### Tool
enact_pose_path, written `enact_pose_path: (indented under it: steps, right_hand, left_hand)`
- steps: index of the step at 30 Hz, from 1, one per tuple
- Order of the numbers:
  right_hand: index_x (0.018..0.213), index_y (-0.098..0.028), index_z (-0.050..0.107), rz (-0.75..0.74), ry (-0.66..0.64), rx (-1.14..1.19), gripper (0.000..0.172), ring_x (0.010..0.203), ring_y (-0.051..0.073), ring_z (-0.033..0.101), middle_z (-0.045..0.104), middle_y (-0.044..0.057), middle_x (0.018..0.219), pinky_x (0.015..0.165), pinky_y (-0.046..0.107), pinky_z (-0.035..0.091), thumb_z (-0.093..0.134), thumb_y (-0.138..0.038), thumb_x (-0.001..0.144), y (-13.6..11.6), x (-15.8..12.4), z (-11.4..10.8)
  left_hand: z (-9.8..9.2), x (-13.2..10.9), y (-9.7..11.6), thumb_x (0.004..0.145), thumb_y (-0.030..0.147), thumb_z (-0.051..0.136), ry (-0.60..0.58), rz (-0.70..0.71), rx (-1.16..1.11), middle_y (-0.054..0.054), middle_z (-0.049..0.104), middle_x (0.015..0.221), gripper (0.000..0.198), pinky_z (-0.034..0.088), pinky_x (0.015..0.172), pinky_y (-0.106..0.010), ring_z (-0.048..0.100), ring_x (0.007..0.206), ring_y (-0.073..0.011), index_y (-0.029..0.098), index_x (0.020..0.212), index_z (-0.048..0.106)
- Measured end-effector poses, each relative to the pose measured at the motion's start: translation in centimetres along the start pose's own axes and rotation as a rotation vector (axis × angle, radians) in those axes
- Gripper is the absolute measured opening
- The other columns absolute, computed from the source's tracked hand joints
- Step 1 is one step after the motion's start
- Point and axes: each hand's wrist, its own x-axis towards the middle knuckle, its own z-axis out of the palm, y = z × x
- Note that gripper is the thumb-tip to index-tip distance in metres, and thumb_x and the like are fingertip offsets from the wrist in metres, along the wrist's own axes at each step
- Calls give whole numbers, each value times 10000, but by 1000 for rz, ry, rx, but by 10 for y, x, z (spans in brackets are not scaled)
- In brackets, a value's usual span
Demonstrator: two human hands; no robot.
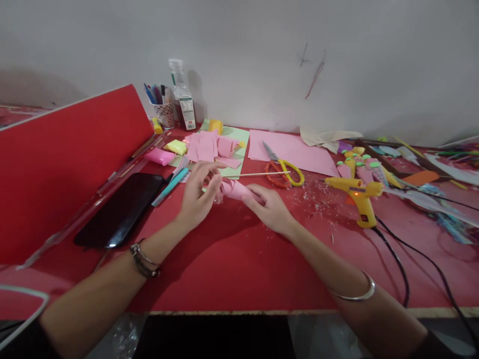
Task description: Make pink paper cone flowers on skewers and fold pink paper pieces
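1. Head view, dead centre: the left hand (198,197) has its fingertips pinched on the frilly, curled end of the roll (237,189). This is a pink paper tube held low over the red table (232,269).
2. The right hand (271,209) is closed over the roll's other end, thumb on top. How the fingers sit underneath I cannot tell.
3. My read on progress: the roll is partly wound. The right end looks tight, while the left end is loose and open, with paper curling out between the fingertips. Whether any glue is on it I cannot tell.
4. Just beyond the roll lies the stick (262,174), bare and flat on the table, with nothing fixed to it. The scissors (284,172) rest at its far end, set down.
5. Further back is the pile (209,144) of cut pink squares on a green sheet (237,137), beside a big pink sheet (295,149). So the cutting looks well ahead, and plenty of squares are unused.
6. Off to the right the glue gun (359,195) stands with a small orange glow on it — it looks switched on. Behind it sits a cluster (359,164) of pink and yellow pieces with green tips. Those look finished, so I judge several are done and this roll is mid-build.
7. On the left are a phone (119,209), a propped red board (67,159), a cup (163,113) of pens and a bottle (183,102) — none in reach of either hand.
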Motion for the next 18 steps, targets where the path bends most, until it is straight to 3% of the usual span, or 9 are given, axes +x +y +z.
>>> enact_pose_path:
  steps: [3,8,14,18]
  right_hand:
    - [835,-138,562,18,6,50,254,610,105,459,554,19,719,560,212,353,414,-340,790,0,0,0]
    - [802,-143,556,27,0,117,253,632,106,449,538,15,709,571,214,351,411,-350,792,0,1,0]
    - [779,-136,536,42,8,278,224,528,65,363,451,-25,621,496,191,300,429,-333,778,1,4,1]
    - [757,-142,530,49,-3,319,217,501,57,325,407,-42,586,475,192,270,433,-336,771,2,5,0]
  left_hand:
    - [-1,1,2,825,370,416,-38,13,-8,-23,526,781,214,413,573,-266,488,707,-141,230,878,569]
    - [-2,2,1,816,362,438,-43,17,-24,-20,545,752,211,419,579,-270,501,693,-137,218,774,585]
    - [-3,3,2,830,352,409,-47,-17,-70,-30,551,800,233,433,605,-267,525,721,-138,214,878,590]
    - [-3,3,2,819,305,442,-35,-46,-64,-20,565,750,192,421,595,-242,523,687,-121,189,834,594]
